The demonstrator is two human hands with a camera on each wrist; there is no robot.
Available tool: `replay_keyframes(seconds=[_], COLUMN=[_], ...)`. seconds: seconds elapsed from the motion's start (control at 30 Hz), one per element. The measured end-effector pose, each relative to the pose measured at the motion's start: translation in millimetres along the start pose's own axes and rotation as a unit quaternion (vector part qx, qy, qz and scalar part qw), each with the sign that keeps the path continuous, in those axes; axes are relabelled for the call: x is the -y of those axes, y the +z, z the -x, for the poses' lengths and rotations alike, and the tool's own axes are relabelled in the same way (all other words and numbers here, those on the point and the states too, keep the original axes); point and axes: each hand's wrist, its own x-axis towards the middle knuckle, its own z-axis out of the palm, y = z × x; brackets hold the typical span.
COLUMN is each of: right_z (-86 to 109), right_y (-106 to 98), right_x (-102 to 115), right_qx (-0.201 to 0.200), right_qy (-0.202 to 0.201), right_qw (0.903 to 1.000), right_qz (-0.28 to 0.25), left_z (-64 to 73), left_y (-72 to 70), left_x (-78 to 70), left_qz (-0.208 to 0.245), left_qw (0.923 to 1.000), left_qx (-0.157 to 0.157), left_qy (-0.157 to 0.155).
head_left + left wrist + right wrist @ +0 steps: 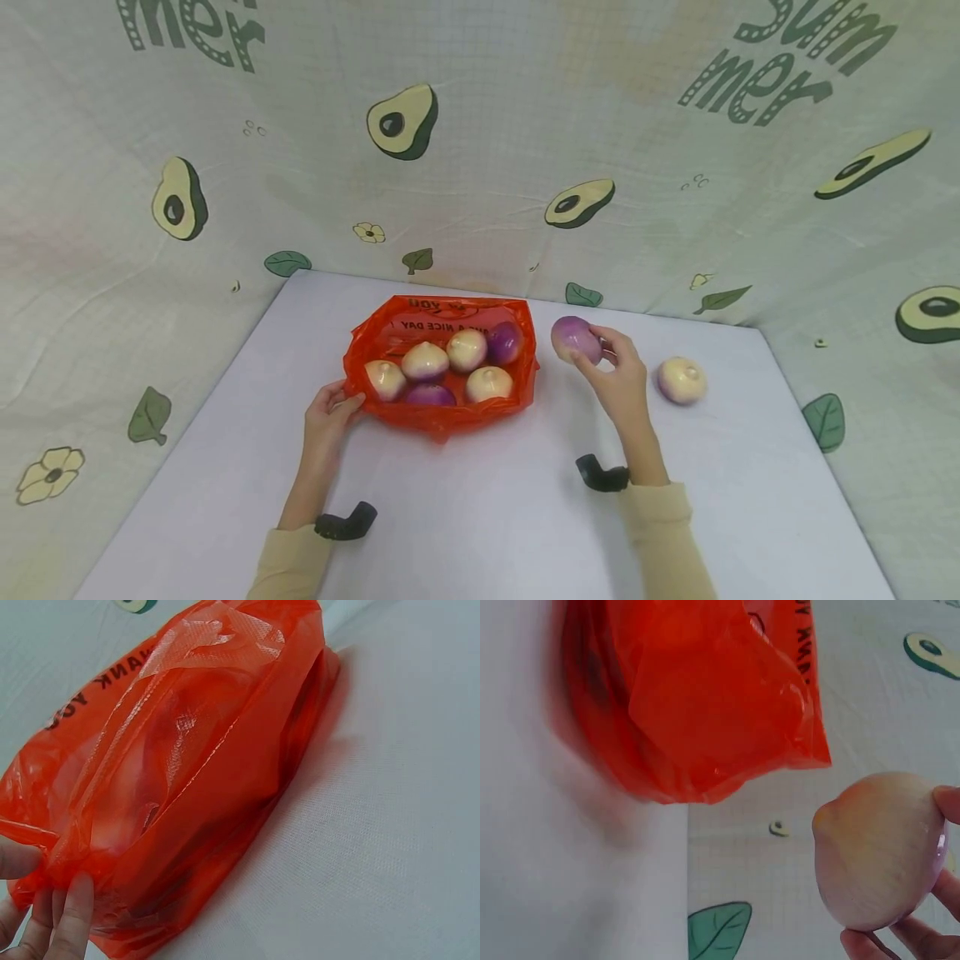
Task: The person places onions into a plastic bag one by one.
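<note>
A red plastic bag (pixel 480 414) with printed lettering lies open-mouthed on the table, holding several purple-and-white onions (pixel 425 362). My left hand (pixel 324 425) pinches the bag's left rim between thumb and fingers; in the left wrist view, the thin plastic (pixel 210 772) bunches at the fingertips. To the right of the bag, my right hand (pixel 621 382) grips another onion (pixel 574 338) by its side. The right wrist view shows this onion's pale, pointed end (pixel 877 847) turned toward the bag. One more onion (pixel 682 381) sits on the table, right of the right hand.
The white tabletop (pixel 480 508) ends at a hanging cloth (pixel 480 208) printed with avocados and leaves, which rises behind it and along both sides. A black strap piece (pixel 347 522) is on the left wrist and another (pixel 602 475) on the right.
</note>
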Motion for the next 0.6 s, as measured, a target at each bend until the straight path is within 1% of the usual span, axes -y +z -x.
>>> replay_keyframes(seconds=[0.17, 0.33, 0.43, 0.6], right_z=[8.9, 17.6, 20.9, 24.1], right_y=[13.4, 34.5, 47.9, 66.5], right_x=[13.3, 23.5, 27.3, 35.5], right_qx=[0.032, 0.070, 0.090, 0.111], right_qy=[-0.022, -0.038, -0.047, -0.062], right_qw=[0.9992, 0.9967, 0.9948, 0.9918], right_qz=[-0.003, -0.013, -0.009, 0.002], left_z=[0.2, 0.1, -0.3, -0.6], left_y=[-0.1, -0.3, 0.0, 0.5], left_x=[-0.4, -0.5, -0.6, -0.8], left_qz=[0.000, -0.003, -0.002, 0.002], left_qw=[1.0000, 1.0000, 1.0000, 1.0000], left_qx=[0.002, 0.001, 0.001, 0.000], left_qy=[-0.001, -0.006, -0.008, -0.009])
